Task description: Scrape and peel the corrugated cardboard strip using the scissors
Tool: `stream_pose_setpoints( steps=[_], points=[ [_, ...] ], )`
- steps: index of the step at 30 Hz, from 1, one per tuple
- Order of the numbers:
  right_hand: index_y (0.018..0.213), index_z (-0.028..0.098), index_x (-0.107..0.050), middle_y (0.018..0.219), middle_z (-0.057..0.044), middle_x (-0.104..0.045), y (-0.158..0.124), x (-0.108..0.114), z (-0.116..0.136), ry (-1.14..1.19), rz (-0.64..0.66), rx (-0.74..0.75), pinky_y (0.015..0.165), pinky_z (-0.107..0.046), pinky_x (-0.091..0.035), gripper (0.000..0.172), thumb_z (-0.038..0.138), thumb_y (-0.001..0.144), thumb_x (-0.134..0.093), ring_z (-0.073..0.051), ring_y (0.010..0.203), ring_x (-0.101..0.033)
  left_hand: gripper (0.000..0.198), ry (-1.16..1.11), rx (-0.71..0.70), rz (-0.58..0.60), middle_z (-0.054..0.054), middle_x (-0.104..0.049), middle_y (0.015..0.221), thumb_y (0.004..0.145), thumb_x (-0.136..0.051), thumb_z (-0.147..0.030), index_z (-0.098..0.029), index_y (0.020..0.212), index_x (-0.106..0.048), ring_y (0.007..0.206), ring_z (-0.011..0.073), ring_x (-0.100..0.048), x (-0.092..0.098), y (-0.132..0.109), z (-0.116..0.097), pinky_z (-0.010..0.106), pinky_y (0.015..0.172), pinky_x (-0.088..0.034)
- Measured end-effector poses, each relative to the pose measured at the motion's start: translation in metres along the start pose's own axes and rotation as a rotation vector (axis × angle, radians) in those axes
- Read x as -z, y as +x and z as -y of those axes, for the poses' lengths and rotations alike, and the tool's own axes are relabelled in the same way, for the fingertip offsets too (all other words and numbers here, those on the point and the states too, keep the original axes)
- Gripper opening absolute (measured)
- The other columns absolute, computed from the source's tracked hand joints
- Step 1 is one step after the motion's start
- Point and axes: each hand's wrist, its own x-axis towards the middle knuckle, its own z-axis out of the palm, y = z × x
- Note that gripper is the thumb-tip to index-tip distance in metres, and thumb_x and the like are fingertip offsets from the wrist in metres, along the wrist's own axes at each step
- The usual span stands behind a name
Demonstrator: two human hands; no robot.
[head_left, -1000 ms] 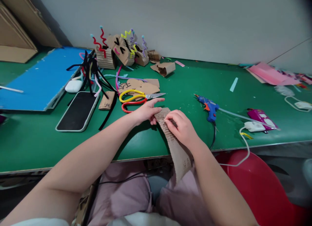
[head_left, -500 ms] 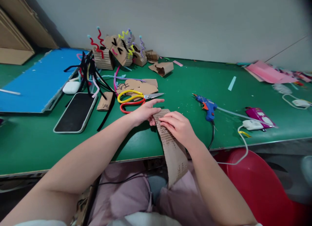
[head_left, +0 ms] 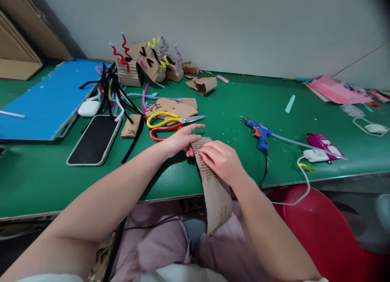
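A long strip of corrugated cardboard (head_left: pixel 217 196) hangs over the table's front edge toward my lap, its ridges bare near the top and a smoother paper face lower down. At its top left corner, my left hand (head_left: pixel 183 142) grips the strip, thumb on top, index finger pointing out to the right. My right hand (head_left: pixel 221 158) pinches at the ridged face with thumb and fingertips; any scrap between them is too small to make out. Just beyond my left hand lie scissors (head_left: pixel 170 123) with one yellow and one red handle.
A blue glue gun (head_left: pixel 258 134) with its cord lies to the right. On the left are a phone (head_left: pixel 95 141), black pipe cleaners (head_left: pixel 109 87) and a blue board (head_left: pixel 39 103). Cardboard figures (head_left: pixel 146 63) stand by the wall; a red stool (head_left: pixel 323 233) is below.
My right hand's fingers have drawn closer together over the ridges. The strip's lower end has swung slightly left. My left hand stays where it was.
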Motion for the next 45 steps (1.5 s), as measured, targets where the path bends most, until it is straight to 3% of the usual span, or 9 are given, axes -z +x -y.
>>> stream_pose_setpoints(
  steps=[10, 22, 32, 45],
  points=[
    [0.072, 0.018, -0.057, 0.076, -0.007, -0.063, 0.004, -0.006, 0.002, 0.001, -0.034, -0.023, 0.070, -0.032, -0.047, 0.019, 0.014, 0.084, -0.043, -0.018, 0.075, -0.056, 0.054, 0.019, -0.002, 0.020, -0.004, -0.056, 0.048, 0.086, -0.047, -0.015, -0.019, 0.137, -0.032, 0.030, 0.0079, -0.050, -0.004, -0.001, -0.001, 0.015, 0.031, -0.040],
    [0.085, 0.020, -0.059, 0.085, -0.005, -0.064, -0.003, 0.000, -0.007, 0.187, -0.016, -0.059, 0.077, -0.033, -0.048, 0.011, 0.019, 0.086, -0.048, -0.017, 0.083, -0.056, 0.053, 0.015, -0.009, 0.014, -0.003, -0.059, 0.052, 0.086, -0.046, -0.015, -0.020, 0.137, -0.031, 0.030, 0.0072, -0.051, -0.002, 0.000, -0.001, 0.014, 0.032, -0.039],
    [0.075, 0.019, -0.057, 0.079, -0.006, -0.062, 0.002, -0.006, 0.000, 0.083, 0.008, -0.041, 0.074, -0.033, -0.046, 0.016, 0.015, 0.084, -0.045, -0.018, 0.079, -0.055, 0.053, 0.080, -0.002, -0.010, -0.004, -0.057, 0.051, 0.086, -0.047, -0.017, -0.020, 0.137, -0.031, 0.031, 0.0086, -0.051, -0.004, 0.000, 0.000, 0.016, 0.032, -0.040],
    [0.073, 0.021, -0.050, 0.075, -0.005, -0.059, 0.004, -0.013, 0.004, 0.160, 0.000, -0.120, 0.070, -0.033, -0.046, 0.013, 0.014, 0.082, -0.044, -0.018, 0.075, -0.052, 0.057, 0.122, -0.020, 0.013, -0.002, -0.059, 0.048, 0.085, -0.050, -0.019, -0.019, 0.138, -0.028, 0.032, 0.0097, -0.052, -0.007, 0.000, 0.000, 0.016, 0.033, -0.040]
  ],
)
